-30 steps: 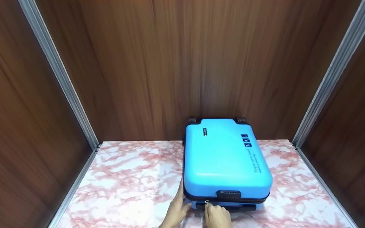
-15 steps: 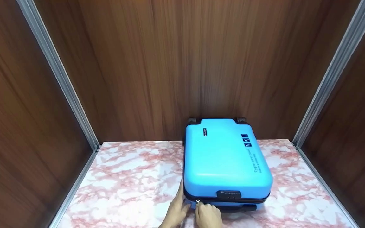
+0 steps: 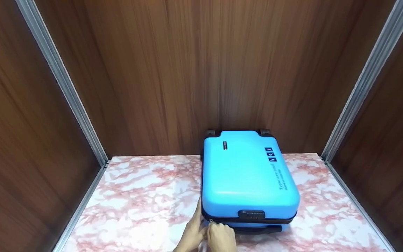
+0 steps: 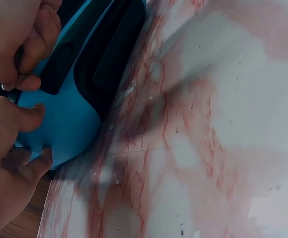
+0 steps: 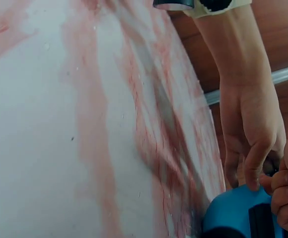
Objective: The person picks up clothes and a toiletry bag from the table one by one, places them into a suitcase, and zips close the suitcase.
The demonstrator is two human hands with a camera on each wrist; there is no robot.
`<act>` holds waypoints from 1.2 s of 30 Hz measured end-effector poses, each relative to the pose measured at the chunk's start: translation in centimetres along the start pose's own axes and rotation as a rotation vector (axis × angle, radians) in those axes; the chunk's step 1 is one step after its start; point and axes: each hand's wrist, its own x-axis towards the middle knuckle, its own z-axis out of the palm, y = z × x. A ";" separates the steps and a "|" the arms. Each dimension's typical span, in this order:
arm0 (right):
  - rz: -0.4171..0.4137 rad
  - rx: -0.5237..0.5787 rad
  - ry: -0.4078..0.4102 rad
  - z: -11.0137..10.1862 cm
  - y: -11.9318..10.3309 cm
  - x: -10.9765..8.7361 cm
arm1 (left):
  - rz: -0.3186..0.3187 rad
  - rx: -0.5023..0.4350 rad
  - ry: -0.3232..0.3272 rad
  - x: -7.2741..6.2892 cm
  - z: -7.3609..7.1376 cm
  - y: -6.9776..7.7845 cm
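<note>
At the far left of the head view, find a dark wood-grain side panel (image 3: 30,147), edged by a slanting metal rail (image 3: 65,80). Moving inward, see a table (image 3: 138,196) marbled in pink and white across the lower part of the frame, and above it a brown back panel (image 3: 173,70).

At lower centre, note the left hand (image 3: 192,232), laid against the front left corner of a blue suitcase (image 3: 248,175), with fairly straight fingers along the shell and nothing clasped. In the left wrist view, see it at lower left, thumb and fingertips touching blue shell. Just right of it, find the right hand (image 3: 221,238), tightly curled at the suitcase's front edge, pinching the zip pull (image 3: 211,220), with fingertips partly hidden.

See the suitcase lying flat on the table, right of centre in the lower half of the frame, lid upward. From left to right across it, note a small dark label (image 3: 225,145) near the upper left of the lid, a black lock (image 3: 251,214) at the front seam, a dark handle (image 3: 273,229) below, then three dark symbols (image 3: 270,154) above slanting lettering (image 3: 279,176).

At far right, find another metal rail (image 3: 369,77) and another wood-grain panel (image 3: 390,140).
</note>
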 end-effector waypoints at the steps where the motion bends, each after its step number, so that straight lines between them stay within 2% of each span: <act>1: 0.000 -0.008 0.006 0.1 -0.1 0.0 | 0.004 -0.007 -0.003 0.0 0.0 -0.1; 4: -0.018 -0.023 0.031 0.3 -0.6 0.1 | 0.027 -0.012 -0.006 -0.1 -0.1 -0.2; 11: -0.033 -0.045 0.053 0.8 -2.0 0.7 | 0.109 0.060 -0.006 -0.1 -0.3 -0.6; 16: -0.007 -0.053 0.026 1.0 -2.6 1.0 | 0.104 0.065 -0.013 -0.2 -0.5 -0.7; 25: -0.013 -0.102 0.043 1.1 -3.0 1.9 | 0.118 0.059 -0.003 0.4 -0.7 -0.7; 28: -0.051 -0.041 0.035 0.7 -2.2 1.7 | 0.092 0.042 -0.017 0.4 -0.8 -0.7; 30: -0.118 0.038 -0.008 0.0 -1.0 1.2 | 0.055 -0.006 -0.017 0.4 -1.1 -0.6; 34: -0.246 0.261 -0.189 -2.9 2.5 0.0 | -0.028 -0.217 -0.026 0.4 -2.1 -0.6; 36: -0.299 0.367 -0.209 -4.7 4.6 -0.6 | -0.070 -0.312 -0.015 0.4 -2.9 -0.8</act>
